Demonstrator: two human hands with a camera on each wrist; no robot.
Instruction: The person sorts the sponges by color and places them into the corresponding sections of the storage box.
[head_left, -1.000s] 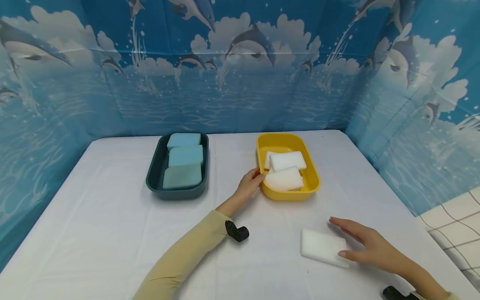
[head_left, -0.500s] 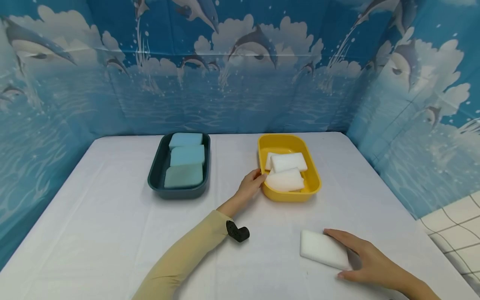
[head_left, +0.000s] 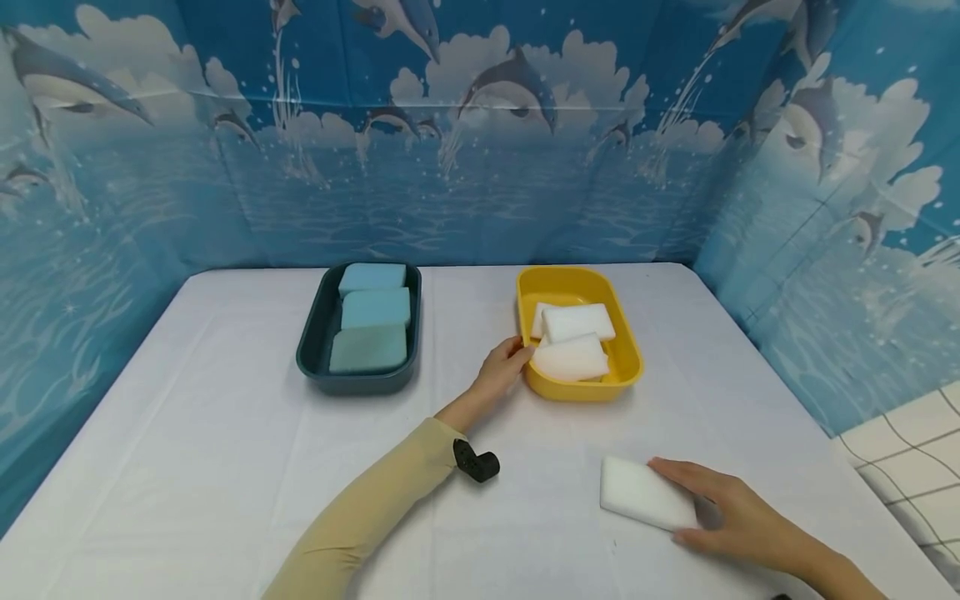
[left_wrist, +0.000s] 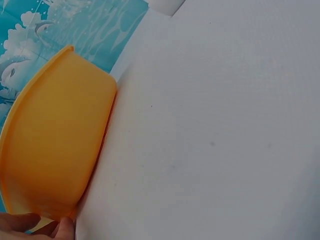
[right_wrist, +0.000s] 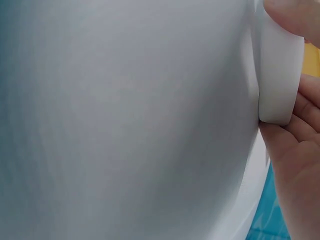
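Note:
My left hand (head_left: 497, 373) grips the left wall of a yellow plastic tub (head_left: 581, 392), which stands at the back right of the table. Several white sponges (head_left: 576, 322) lie loosely inside that tub. In the left wrist view, thumb and fingers pinch the tub's edge low at the left. Towards the front right, one more white sponge (head_left: 645, 493) lies on the cloth. My right hand (head_left: 738, 518) holds its right end, with thumb and fingers on opposite sides. The right wrist view shows the sponge (right_wrist: 281, 75) upright between thumb and fingers.
A dark teal tub (head_left: 358, 385) with blue-green sponges (head_left: 375, 308) in a row stands at the back left. White cloth (head_left: 187, 450) covers the table. A blue dolphin-print curtain (head_left: 480, 200) hangs behind it and along both sides.
My right hand has moved down around the white sponge's end, and its thumb and fingers have closed in on it. The left hand stays at the yellow tub.

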